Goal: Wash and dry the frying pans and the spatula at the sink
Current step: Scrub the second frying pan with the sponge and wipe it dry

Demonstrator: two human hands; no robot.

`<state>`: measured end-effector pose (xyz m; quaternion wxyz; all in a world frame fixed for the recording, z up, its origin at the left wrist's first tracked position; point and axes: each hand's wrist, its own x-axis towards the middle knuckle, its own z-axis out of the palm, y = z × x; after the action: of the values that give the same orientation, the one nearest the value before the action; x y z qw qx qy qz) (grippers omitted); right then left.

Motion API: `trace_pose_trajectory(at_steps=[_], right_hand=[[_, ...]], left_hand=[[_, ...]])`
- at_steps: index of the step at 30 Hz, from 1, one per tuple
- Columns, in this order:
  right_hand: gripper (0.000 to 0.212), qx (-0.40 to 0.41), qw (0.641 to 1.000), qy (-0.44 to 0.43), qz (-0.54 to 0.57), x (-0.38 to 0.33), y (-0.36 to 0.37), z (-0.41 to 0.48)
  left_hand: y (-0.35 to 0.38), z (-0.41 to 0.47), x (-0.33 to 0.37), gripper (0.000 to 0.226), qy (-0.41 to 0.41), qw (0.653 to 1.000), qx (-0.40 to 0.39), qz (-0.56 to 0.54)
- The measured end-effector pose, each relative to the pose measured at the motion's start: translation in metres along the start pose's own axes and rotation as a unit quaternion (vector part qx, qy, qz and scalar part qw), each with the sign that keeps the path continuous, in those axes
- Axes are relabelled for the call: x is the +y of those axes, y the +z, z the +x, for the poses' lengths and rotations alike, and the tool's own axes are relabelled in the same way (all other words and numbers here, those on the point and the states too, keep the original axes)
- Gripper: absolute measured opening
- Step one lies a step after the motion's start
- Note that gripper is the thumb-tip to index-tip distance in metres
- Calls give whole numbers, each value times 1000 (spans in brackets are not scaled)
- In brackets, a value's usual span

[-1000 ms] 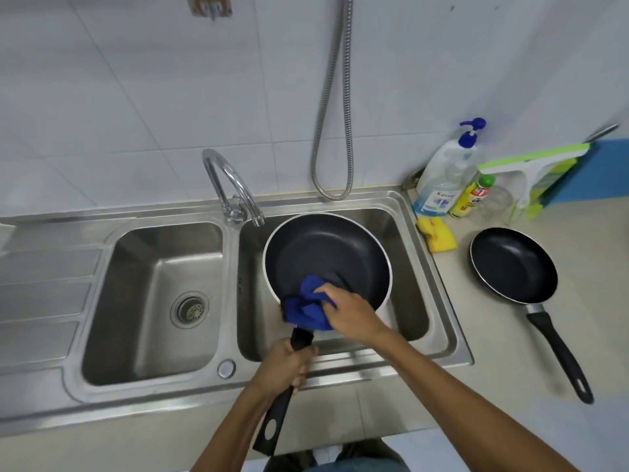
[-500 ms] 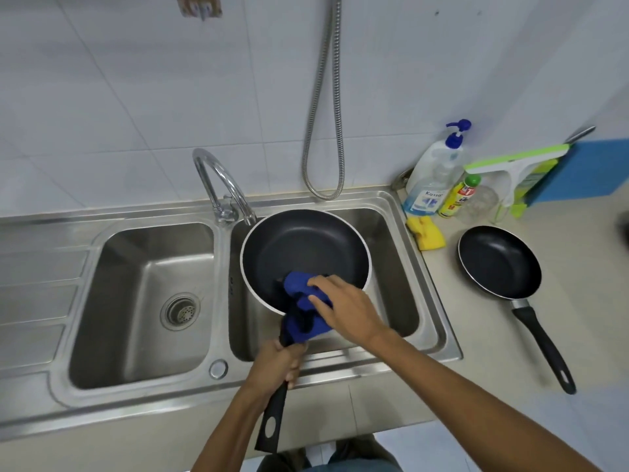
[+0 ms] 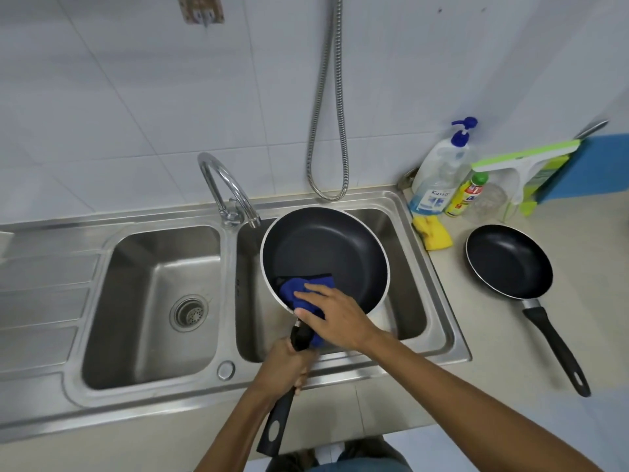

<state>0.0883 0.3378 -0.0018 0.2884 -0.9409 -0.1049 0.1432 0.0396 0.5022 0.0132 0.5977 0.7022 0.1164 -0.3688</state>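
A large black frying pan point(image 3: 326, 253) hangs over the right basin of the steel sink point(image 3: 439, 301). My left hand point(image 3: 284, 367) grips its black handle near the sink's front edge. My right hand point(image 3: 335, 316) holds a blue cloth point(image 3: 299, 287) against the pan's near inner rim, thumb under the cloth at the rim. A smaller black frying pan point(image 3: 509, 260) lies on the counter to the right, handle pointing toward me. No spatula is in view.
A chrome tap point(image 3: 226, 189) arches between the basins; a metal shower hose point(image 3: 326, 131) hangs on the wall. A soap pump bottle point(image 3: 439, 175), a small yellow bottle point(image 3: 466, 195), a yellow sponge point(image 3: 432, 231) and a green squeegee point(image 3: 520, 165) stand at the back right. The left basin point(image 3: 153, 301) holds only its drain.
My right hand has slid the blue cloth leftward along the pan's near rim. My left hand keeps its grip on the handle.
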Motion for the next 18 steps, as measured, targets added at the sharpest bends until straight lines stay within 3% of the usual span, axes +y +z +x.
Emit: trace_pose_trajectory(at_steps=[4, 8, 14, 18], right_hand=[[49, 20, 999, 12, 37, -24, 6, 28], [43, 8, 999, -35, -26, -16, -3, 29], [52, 42, 969, -119, -212, 75, -42, 19], [50, 76, 935, -132, -320, 141, -81, 56]], left_hand=[[1, 4, 4, 15, 0, 1000, 22, 4], [4, 5, 2, 29, -12, 998, 41, -46], [0, -2, -3, 39, -2, 997, 47, -55], [1, -13, 0, 26, 12, 999, 18, -25]])
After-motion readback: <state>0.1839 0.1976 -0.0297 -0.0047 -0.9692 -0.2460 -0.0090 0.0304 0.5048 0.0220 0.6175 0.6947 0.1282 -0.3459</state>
